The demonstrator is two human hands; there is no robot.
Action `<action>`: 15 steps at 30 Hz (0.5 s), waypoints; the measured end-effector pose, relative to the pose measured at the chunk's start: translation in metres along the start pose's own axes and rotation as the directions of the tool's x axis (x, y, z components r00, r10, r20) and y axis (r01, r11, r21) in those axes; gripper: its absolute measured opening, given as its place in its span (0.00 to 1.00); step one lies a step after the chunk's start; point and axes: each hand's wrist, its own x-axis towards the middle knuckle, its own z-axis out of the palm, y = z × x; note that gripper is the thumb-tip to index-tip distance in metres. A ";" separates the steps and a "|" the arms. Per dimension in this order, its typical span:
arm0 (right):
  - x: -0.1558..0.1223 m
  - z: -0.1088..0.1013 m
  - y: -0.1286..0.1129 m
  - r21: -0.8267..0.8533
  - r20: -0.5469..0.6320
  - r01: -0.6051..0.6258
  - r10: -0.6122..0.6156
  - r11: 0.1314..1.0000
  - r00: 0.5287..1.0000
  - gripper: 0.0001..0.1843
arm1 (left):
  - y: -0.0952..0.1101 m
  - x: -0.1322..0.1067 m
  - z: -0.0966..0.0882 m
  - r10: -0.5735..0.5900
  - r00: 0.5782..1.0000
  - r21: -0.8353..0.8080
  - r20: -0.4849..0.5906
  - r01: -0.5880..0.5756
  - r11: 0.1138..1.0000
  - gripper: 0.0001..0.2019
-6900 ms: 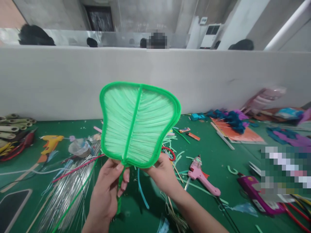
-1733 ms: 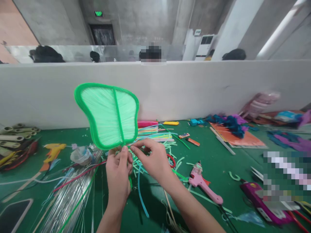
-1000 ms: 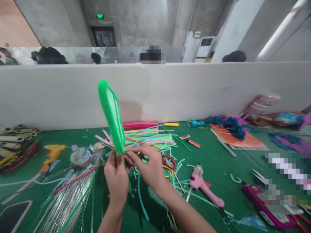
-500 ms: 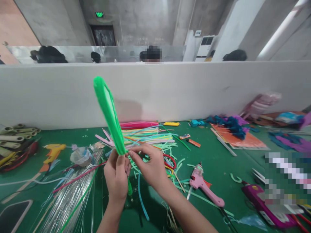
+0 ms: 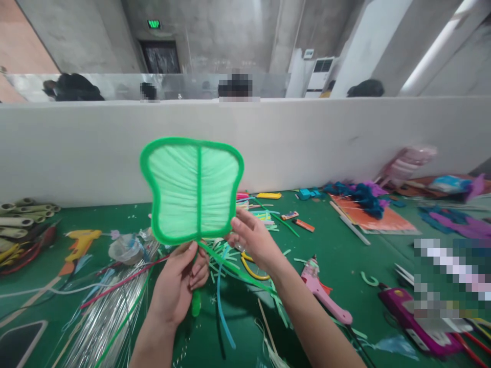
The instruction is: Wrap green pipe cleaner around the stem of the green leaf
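Observation:
A green hand fan (image 5: 174, 189) stands upright with its broad face toward me. It has pale green sheer fabric, a fuzzy green rim and a centre rib. My left hand (image 5: 178, 286) is closed round its handle just below the face; the handle's green lower end (image 5: 196, 304) shows beneath the fingers. At the fan's lower right corner, my right hand (image 5: 255, 240) has its thumb and curled fingers on the rim. A fuzzy green strip (image 5: 238, 273) runs from the top of the handle down right, passing by my right forearm.
On the green table (image 5: 330, 266), a yellow glue gun (image 5: 81, 244) and clear rods (image 5: 115, 306) lie left. A pink glue gun (image 5: 326, 296), a lighter (image 5: 304, 225) and a magenta device (image 5: 414, 317) lie right. Coloured strips (image 5: 264, 217) lie behind the fan. A white partition (image 5: 299, 143) rises behind.
The fan has turned from edge-on to face-on. My right hand has moved from the top of the handle to the lower right rim; my left hand still holds the handle.

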 end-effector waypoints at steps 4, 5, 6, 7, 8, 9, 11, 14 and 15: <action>0.000 0.006 -0.018 -0.102 -0.001 0.117 -0.118 0.988 0.993 0.15 | -0.004 0.001 -0.001 0.074 0.995 0.201 -0.073 -0.058 0.978 0.19; -0.002 0.010 -0.021 -0.146 -0.014 0.140 -0.143 0.979 0.990 0.14 | -0.006 0.002 -0.002 0.150 0.983 0.298 -0.106 -0.113 0.948 0.19; -0.004 0.013 -0.023 -0.188 -0.036 0.151 -0.160 0.970 0.986 0.14 | -0.008 0.004 -0.002 0.218 0.967 0.392 -0.130 -0.152 0.907 0.18; -0.006 0.017 -0.024 -0.226 -0.062 0.151 -0.169 0.962 0.984 0.15 | -0.009 0.005 -0.003 0.275 0.951 0.478 -0.144 -0.177 0.860 0.17; -0.008 0.020 -0.024 -0.260 -0.087 0.144 -0.171 0.955 0.981 0.14 | -0.010 0.005 -0.003 0.323 0.935 0.553 -0.148 -0.192 0.811 0.17; -0.010 0.022 -0.024 -0.289 -0.106 0.135 -0.172 0.948 0.979 0.14 | -0.011 0.005 -0.003 0.365 0.919 0.615 -0.147 -0.204 0.762 0.17; -0.012 0.025 -0.023 -0.315 -0.120 0.126 -0.172 0.941 0.978 0.14 | -0.011 0.004 -0.003 0.436 0.890 0.702 -0.130 -0.228 0.674 0.16; -0.014 0.024 -0.024 -0.325 -0.065 0.149 -0.179 0.934 0.982 0.13 | -0.010 0.002 -0.004 0.467 0.878 0.731 -0.105 -0.250 0.635 0.17; -0.015 0.023 -0.025 -0.349 -0.023 0.168 -0.187 0.922 0.982 0.13 | -0.010 0.001 -0.005 0.463 0.881 0.721 -0.102 -0.255 0.644 0.17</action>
